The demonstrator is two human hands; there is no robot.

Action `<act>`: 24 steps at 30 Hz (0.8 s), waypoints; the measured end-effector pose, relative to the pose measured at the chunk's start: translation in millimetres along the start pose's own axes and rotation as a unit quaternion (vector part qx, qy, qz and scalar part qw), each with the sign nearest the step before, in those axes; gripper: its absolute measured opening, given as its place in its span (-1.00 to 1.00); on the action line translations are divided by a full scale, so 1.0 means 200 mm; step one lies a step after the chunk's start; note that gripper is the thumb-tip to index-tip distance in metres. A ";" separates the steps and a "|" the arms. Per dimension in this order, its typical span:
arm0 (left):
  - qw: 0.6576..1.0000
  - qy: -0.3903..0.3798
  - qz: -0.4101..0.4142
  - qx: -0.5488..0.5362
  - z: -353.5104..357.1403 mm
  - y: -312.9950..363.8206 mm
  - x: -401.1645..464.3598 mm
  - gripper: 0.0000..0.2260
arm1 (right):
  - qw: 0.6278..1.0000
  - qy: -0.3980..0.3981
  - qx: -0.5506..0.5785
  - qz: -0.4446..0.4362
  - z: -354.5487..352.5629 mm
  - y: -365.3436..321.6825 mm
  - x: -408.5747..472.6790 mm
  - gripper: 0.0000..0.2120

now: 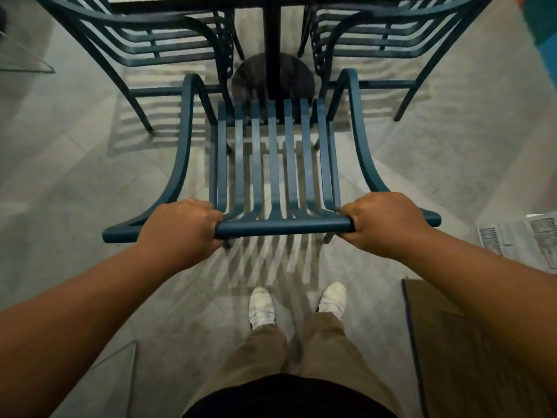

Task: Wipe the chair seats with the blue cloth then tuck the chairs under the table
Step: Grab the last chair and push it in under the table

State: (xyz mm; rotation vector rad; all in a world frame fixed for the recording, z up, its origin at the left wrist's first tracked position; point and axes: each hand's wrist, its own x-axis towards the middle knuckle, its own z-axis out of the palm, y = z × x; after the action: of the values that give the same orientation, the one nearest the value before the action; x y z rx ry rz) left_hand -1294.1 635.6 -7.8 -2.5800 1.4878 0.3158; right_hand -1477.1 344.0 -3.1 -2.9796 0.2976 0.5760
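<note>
While both hands are closing around the top rail (283, 227) of the near chair (272, 158), the person is standing right behind it, shoes (262, 307) just below the grip. The left hand (180, 229) is wrapping the rail's left part, fingers curled over it and pressed tight. Between the two fists the bare rail is showing, and the slats are running away from it toward the table post (272, 49) and its round base (dark, partly hidden by the seat). The right hand (384, 223) is clamping the rail's right part in the same curled way. Beyond the grip, a left chair (135, 40) and a right chair (388, 34) are sitting tucked under the table (241, 0). To the right of the right hand, a newspaper (521, 239) is lying on the floor. No cloth is showing anywhere.
</note>
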 end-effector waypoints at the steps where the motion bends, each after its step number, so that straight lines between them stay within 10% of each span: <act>1: 1.000 0.005 0.003 -0.001 0.00 -0.02 0.01 -0.77 | 1.000 -0.001 0.001 0.003 0.00 -0.01 0.01 -0.69; 24: 0.995 0.095 0.011 0.020 -0.06 -0.22 0.41 -0.44 | 0.999 0.046 -0.026 0.010 -0.11 0.12 0.36 -0.72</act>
State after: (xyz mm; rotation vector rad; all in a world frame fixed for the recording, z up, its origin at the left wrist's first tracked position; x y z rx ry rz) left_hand -1214.5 587.2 -16.6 -2.6262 1.5652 0.0408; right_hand -1409.1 305.7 -11.6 -3.0626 0.3242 0.4567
